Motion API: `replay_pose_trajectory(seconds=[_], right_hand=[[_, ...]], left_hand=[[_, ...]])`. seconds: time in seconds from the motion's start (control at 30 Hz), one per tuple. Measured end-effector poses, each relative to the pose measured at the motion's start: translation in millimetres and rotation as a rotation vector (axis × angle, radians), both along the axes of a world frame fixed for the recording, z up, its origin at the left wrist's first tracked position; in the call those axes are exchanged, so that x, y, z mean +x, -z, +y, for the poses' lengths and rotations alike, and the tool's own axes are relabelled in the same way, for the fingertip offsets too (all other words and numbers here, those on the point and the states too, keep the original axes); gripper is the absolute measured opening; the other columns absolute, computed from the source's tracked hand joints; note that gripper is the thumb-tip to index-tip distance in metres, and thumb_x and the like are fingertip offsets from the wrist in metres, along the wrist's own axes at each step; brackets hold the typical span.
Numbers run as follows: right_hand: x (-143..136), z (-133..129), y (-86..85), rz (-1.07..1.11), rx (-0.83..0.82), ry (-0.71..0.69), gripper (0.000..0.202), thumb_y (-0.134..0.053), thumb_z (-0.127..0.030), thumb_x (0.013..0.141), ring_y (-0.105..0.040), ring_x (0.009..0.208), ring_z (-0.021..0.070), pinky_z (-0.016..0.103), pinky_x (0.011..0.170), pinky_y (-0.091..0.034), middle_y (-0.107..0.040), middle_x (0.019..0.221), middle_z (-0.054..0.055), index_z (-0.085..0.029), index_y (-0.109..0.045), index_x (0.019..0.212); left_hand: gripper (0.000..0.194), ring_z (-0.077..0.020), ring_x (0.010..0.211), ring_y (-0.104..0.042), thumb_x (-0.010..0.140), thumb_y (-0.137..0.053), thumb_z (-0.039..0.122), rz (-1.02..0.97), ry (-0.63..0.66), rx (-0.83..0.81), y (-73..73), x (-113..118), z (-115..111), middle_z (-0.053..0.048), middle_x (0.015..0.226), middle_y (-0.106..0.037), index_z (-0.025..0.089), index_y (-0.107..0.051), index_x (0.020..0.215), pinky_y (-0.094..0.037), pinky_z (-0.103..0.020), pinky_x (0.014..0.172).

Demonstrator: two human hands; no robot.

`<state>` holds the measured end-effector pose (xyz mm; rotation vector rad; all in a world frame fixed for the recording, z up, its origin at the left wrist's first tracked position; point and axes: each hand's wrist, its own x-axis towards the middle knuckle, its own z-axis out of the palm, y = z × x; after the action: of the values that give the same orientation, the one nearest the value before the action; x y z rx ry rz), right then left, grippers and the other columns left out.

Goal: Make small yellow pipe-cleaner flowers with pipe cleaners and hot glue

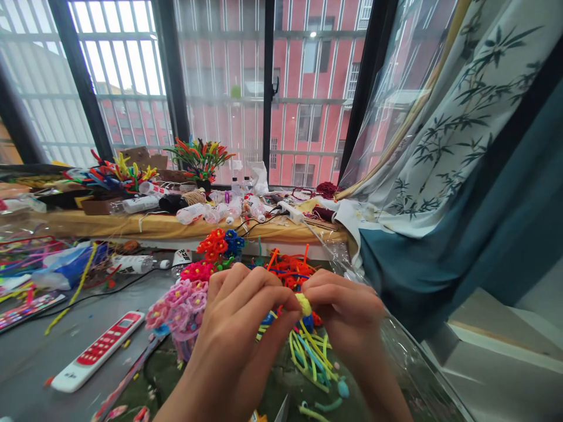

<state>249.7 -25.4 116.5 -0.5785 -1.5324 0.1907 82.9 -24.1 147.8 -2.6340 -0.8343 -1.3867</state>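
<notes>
My left hand [250, 310] and my right hand [345, 305] meet over the work surface, with a small curled piece of yellow pipe cleaner [303, 305] pinched between their fingertips. Both hands are closed on it, the left from one side and the right from the other. Below them lies a loose bundle of yellow-green pipe cleaners [308, 354]. Behind the fingers is a heap of red-orange pipe cleaners [292, 266]. Close beside my left hand stand pink and lilac fuzzy flowers [185, 308], with red flowers [214, 244] and blue flowers [234, 242] behind.
A white remote control [99, 351] lies at left. Scissor blades [282, 408] show at the bottom edge. Plastic bottles [193, 213] and a pot of colourful stems [201, 161] crowd the window ledge [109, 228]. A black cable [114, 291] crosses the table, and a curtain [422, 264] hangs right.
</notes>
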Motion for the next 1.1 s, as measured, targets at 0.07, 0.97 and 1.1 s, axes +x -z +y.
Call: replay_pose_trajectory(seconds=[0.07, 0.97, 1.1], right_hand=[[-0.4, -0.3, -1.8, 0.010, 0.017, -0.008, 0.026, -0.057, -0.003, 0.082, -0.059, 0.056, 0.0134, 0.025, 0.053, -0.047, -0.065, 0.064, 0.002, -0.019, -0.071, 0.069], [-3.6, 2.2, 2.1, 0.076, -0.342, -0.168, 0.009, -0.067, -0.022, 0.090, -0.065, 0.070, 0.0123, 0.021, 0.065, -0.051, -0.072, 0.078, -0.001, -0.023, -0.074, 0.085], [-6.7, 4.2, 4.5, 0.169, -0.387, -0.261, 0.003, -0.071, -0.023, 0.087, -0.064, 0.071, 0.0120, 0.021, 0.067, -0.052, -0.070, 0.078, -0.002, -0.024, -0.073, 0.085]], left_hand=[[0.014, -0.0178, 0.078, -0.053, 0.091, -0.057, 0.013, -0.007, 0.017, -0.017, 0.9, 0.7, 0.2, 0.001, 0.083, -0.065, 0.025, -0.059, 0.084, -0.038, -0.034, 0.074], [0.016, -0.0164, 0.077, -0.052, 0.084, -0.067, 0.009, -0.151, -0.070, 0.192, 0.0, -2.4, 7.4, 0.003, 0.083, -0.064, 0.023, -0.063, 0.090, -0.033, -0.035, 0.077], [0.015, -0.0173, 0.079, -0.051, 0.085, -0.067, 0.010, -0.126, -0.078, 0.188, -0.3, -1.8, 6.4, 0.003, 0.084, -0.064, 0.023, -0.062, 0.091, -0.032, -0.035, 0.077]])
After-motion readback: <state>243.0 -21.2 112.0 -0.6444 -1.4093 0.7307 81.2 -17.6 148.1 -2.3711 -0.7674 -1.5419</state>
